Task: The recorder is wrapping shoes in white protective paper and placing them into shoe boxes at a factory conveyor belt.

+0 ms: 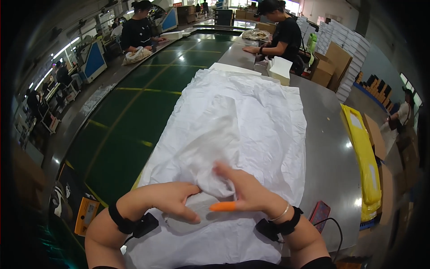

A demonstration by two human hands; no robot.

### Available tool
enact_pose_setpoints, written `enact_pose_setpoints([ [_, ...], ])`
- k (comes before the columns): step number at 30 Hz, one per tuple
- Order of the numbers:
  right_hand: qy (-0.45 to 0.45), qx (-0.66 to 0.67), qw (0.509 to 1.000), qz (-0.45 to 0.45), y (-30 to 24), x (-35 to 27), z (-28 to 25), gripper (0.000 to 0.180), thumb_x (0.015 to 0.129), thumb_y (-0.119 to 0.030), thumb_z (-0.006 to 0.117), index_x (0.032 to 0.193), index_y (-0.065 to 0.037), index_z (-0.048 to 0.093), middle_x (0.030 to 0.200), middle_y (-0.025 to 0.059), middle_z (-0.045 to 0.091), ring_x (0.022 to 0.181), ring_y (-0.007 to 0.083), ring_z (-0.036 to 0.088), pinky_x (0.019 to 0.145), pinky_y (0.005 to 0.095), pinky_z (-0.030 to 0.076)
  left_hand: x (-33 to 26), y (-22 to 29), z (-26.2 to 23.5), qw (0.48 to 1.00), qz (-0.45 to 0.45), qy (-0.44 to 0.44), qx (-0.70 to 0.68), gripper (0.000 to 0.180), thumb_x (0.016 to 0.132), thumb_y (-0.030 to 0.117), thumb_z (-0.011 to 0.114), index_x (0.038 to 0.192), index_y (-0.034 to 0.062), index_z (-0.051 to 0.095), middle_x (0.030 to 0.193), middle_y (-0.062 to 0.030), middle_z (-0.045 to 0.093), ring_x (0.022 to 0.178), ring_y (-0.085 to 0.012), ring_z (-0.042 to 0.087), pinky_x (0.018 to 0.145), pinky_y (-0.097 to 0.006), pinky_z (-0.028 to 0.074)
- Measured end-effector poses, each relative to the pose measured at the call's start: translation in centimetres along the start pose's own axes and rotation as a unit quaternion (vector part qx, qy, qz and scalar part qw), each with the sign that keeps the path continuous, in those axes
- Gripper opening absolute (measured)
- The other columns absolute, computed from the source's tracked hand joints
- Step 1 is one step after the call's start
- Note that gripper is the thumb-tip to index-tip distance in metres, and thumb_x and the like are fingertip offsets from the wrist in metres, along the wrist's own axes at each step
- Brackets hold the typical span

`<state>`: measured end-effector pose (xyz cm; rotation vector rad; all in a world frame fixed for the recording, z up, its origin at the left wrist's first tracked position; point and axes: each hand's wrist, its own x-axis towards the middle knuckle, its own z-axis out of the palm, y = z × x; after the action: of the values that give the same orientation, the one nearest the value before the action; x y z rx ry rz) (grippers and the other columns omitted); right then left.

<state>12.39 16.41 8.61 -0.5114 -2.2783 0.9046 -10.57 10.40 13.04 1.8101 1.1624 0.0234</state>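
Forearms: bare, from lower edge of frame; dark straps w/ small black boxes at both wrists, thin bracelet on R wrist.
L hand: lower ctr, thumb + fingers wide apart, at near left side of white bundle; can't tell if tips pinch it.
R hand: lower ctr, digits wide apart at bundle's near end, upper fingertip blurred; orange cover on one digit.
White bundle: ctr to lower ctr, thin, crumpled, atop white sheets.
White sheets: wrinkled, on grey metal table.
Table, right side: yellow pack along edge; red phone-like item lower right, dark cable beside.
Green belt: yellow lines, left of sheets.
Upper L: co-worker, dark top, w/ pale bag.
Upper R: co-worker, black top, at table edge.
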Motion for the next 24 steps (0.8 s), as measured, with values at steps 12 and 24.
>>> enact_pose_setpoints([
  [12,0.108,-0.16,0.98,0.051,8.0,10.1,-3.4,0.048,0.078,-0.039,0.066,0.105,0.0,0.056,0.1,0.0184,0.058,0.086,0.0284,0.058,0.074,0.0368,0.046,3.5,-1.6,-0.7,0.887,0.006,0.238,0.395,0.111,0.05,0.048,0.079,0.139,0.0061,0.028,0.131,-0.0239,0.033,0.126,-0.0394,0.028,0.105,-0.056,0.013],
  [24,-0.088,-0.028,0.928,0.362,2.3,7.0,-11.2,0.078,0.082,-0.055,0.058,0.124,0.009,0.043,0.112,0.0206,0.052,0.101,0.0252,0.052,0.087,0.0297,0.042,5.7,-4.3,-2.8,0.903,0.062,0.289,0.313,0.101,0.045,0.037,0.079,0.128,-0.0025,0.038,0.118,-0.0182,0.045,0.113,-0.0333,0.04,0.1,-0.047,0.024],
])
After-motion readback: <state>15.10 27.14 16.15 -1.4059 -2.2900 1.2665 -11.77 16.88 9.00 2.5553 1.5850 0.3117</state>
